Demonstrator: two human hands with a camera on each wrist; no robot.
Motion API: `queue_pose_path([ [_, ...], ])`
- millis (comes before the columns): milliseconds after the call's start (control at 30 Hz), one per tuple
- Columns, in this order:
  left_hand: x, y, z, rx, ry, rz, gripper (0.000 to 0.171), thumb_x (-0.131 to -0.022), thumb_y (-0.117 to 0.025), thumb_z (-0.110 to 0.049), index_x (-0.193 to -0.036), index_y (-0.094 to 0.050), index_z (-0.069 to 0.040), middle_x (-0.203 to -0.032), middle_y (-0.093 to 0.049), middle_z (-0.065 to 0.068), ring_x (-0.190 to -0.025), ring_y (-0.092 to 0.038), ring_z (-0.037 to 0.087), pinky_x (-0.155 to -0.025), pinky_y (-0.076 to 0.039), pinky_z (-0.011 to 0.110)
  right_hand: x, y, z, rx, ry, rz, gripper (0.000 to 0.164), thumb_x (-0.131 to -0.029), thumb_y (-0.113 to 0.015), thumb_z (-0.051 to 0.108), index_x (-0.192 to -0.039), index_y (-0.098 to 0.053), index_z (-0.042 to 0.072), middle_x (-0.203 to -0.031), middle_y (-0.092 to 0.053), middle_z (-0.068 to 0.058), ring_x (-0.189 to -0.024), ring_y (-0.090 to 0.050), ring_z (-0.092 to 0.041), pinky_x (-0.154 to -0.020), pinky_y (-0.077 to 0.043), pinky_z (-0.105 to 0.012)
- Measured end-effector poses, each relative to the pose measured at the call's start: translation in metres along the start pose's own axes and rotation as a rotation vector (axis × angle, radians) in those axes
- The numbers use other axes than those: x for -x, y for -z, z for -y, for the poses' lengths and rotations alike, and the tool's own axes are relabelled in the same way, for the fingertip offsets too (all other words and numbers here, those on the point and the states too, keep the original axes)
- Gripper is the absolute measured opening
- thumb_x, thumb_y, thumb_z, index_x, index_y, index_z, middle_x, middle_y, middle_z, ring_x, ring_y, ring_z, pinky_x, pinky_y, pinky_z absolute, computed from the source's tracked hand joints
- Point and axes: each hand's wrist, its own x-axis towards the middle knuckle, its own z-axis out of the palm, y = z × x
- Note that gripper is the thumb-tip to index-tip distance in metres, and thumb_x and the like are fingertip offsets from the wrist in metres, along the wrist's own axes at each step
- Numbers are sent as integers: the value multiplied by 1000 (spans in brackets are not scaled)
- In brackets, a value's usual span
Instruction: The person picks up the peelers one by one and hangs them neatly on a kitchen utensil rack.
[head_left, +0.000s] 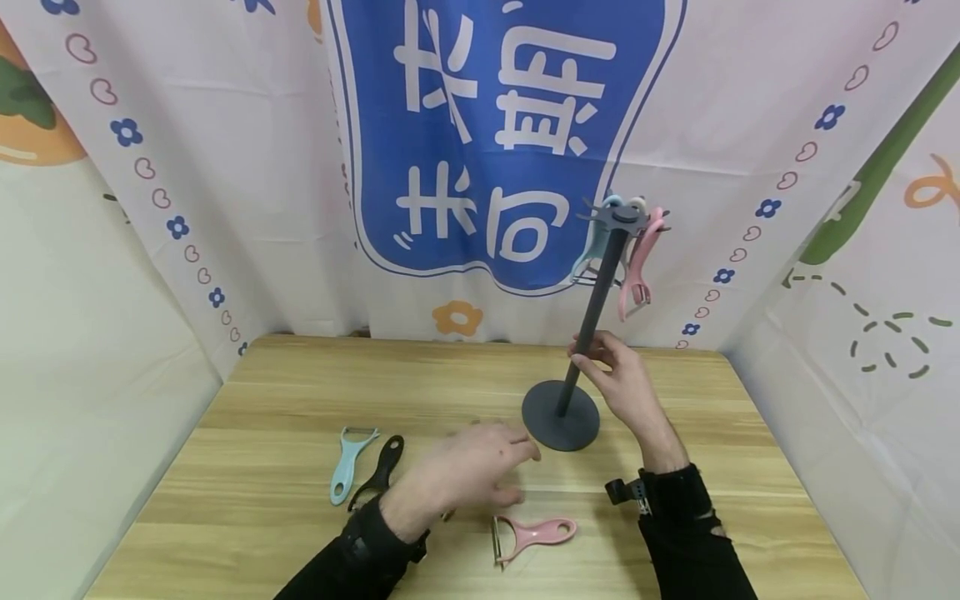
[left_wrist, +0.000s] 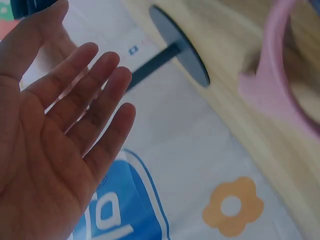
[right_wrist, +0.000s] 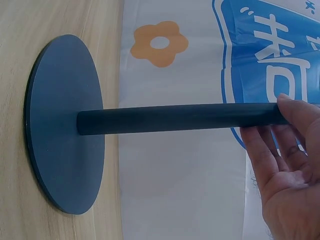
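My right hand [head_left: 622,383] holds the pole of a dark grey hook stand [head_left: 592,308], thumb on one side and fingertips on the other, as the right wrist view shows. Its round base [right_wrist: 65,125] rests on the table. From the hooks at the top hang a pink peeler [head_left: 640,267] and a light blue peeler [head_left: 594,242]. My left hand [head_left: 480,462], slightly blurred in the head view, hovers over the table left of the base with loosely spread fingers and an empty palm. Just in front of it lies a pink peeler [head_left: 536,533].
On the table's left half lie a light blue peeler [head_left: 347,467] and a black peeler [head_left: 384,467], the latter partly behind the left wrist. A printed cloth [head_left: 300,275] hangs along the back edge of the wooden table [head_left: 247,417], with pale cloth walls on both sides.
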Motion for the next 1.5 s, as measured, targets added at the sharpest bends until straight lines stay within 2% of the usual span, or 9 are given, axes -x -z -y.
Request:
queue_pose_path([
  [233,-4,-14,-17,-74,-40,55,44,-85,-83,-41,-123,-70,-24,-110,-65,-12,-98,-60,6,-80,-53,26,0,1,2,3,-10,1,32,-99,-68,7,-130,-62,3,-120,-70,-19,-112,-68,-31,-92,-58,-43],
  [400,-5,-21,-29,-107,-51,96,39,-85,-83,-39,-121,-71,-28,-109,-65,-14,-97,-60,5,-78,-52,25,1,1,3,9,-8,0,32,-99,-68,7,-130,-63,3,-120,-70,-18,-112,-68,-30,-93,-58,-45],
  [633,-8,-33,-38,-169,-74,139,43,-77,-89,-38,-115,-70,-31,-101,-62,-17,-90,-57,3,-70,-49,25,2,1,3,5,25,-4,31,-99,-67,6,-130,-62,2,-119,-70,-19,-112,-68,-32,-93,-58,-44],
  [767,-9,-39,-44,-170,-74,156,40,-75,-90,-29,-108,-68,-31,-95,-60,-17,-87,-56,4,-69,-49,26,2,0,4,-2,24,-5,31,-99,-68,6,-129,-62,2,-119,-70,-19,-112,-68,-32,-94,-57,-43],
  [900,-8,-43,-46,-169,-82,126,27,-81,-85,-22,-99,-67,-31,-89,-57,-16,-80,-54,3,-64,-48,24,2,0,5,2,21,-5,31,-100,-67,7,-129,-62,1,-119,-70,-19,-113,-67,-33,-94,-57,-44],
  [1067,-9,-45,-46,-184,-81,93,10,-93,-72,-21,-93,-67,-30,-84,-55,-16,-74,-51,3,-59,-44,20,0,-1,2,27,22,-9,30,-99,-67,6,-129,-63,1,-118,-70,-19,-112,-68,-33,-94,-57,-46],
  [1200,-9,-47,-46,-186,-83,98,12,-93,-71,-19,-91,-67,-30,-82,-55,-15,-72,-49,2,-59,-43,20,-4,-2,-16,28,22,-16,31,-100,-67,7,-130,-62,3,-119,-70,-18,-112,-68,-32,-95,-57,-48],
  [1300,-8,-47,-46,-166,-69,109,18,-87,-76,-13,-89,-67,-28,-79,-55,-15,-70,-48,3,-59,-43,20,-7,-2,-29,14,19,-20,33,-100,-68,11,-132,-62,6,-120,-71,-15,-113,-68,-30,-95,-57,-46],
  [1500,-7,-48,-45,-169,-38,121,28,-77,-83,-8,-86,-64,-27,-79,-55,-14,-70,-48,3,-60,-45,22,-7,-2,-36,-3,26,-23,34,-99,-70,23,-131,-64,12,-119,-71,-8,-113,-68,-25,-94,-57,-42],
])
